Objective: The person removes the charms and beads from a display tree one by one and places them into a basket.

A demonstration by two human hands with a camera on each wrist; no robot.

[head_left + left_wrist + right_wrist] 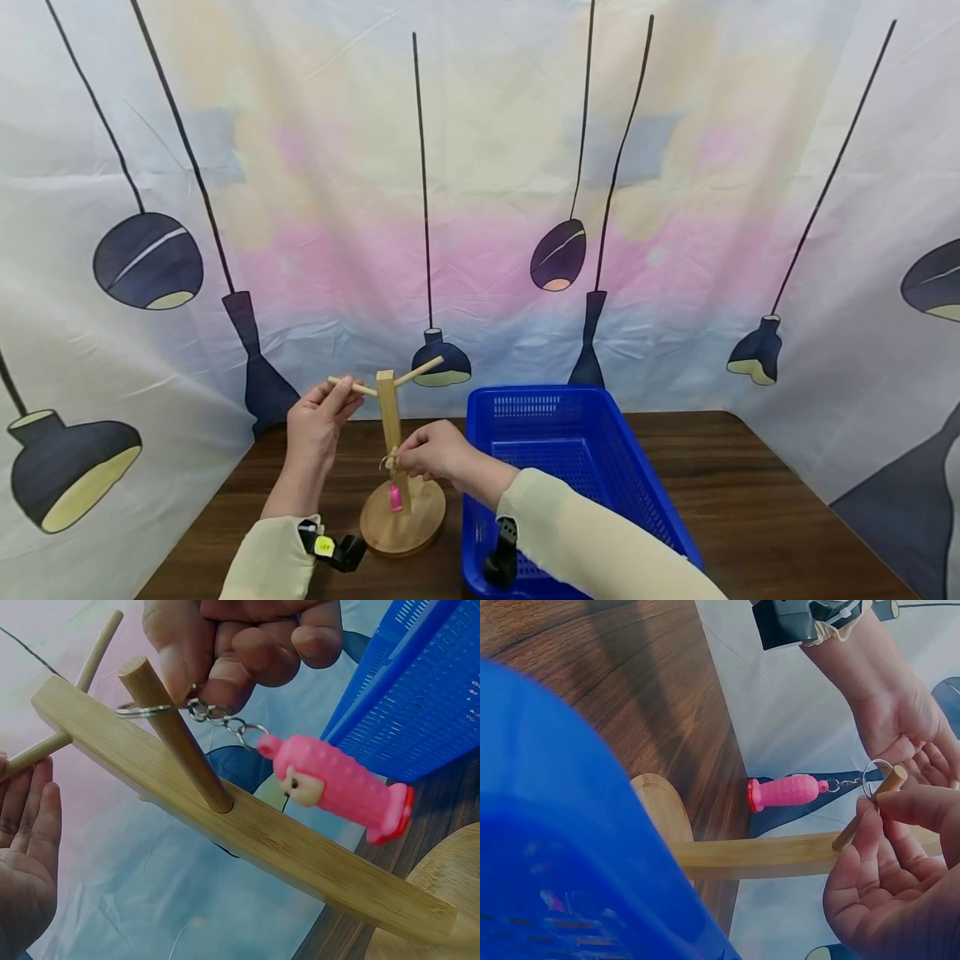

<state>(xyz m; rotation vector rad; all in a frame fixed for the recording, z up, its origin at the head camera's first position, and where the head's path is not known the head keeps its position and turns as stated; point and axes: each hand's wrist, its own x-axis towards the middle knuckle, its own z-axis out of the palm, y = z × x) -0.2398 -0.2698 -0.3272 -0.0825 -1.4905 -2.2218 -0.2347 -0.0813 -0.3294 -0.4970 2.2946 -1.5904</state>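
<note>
A wooden stand (389,408) with pegs and a round base rises from the table. My left hand (318,425) pinches its upper left peg (365,389) between thumb and fingers. Lower on the post, my right hand (442,450) pinches the metal ring of a keychain. That ring (146,711) loops around the front peg (180,742) near its outer end. From its short chain (845,783) hangs a pink figure (337,784) with a small face and a red bottom. In the head view the figure hangs in front of the post, above the base (405,533).
A blue plastic basket (645,462) with perforated walls stands right of the stand, under my right forearm. The dark wooden table (727,500) meets a cloth backdrop (495,167) printed with lamps. Another peg (420,370) points to the upper right from the post.
</note>
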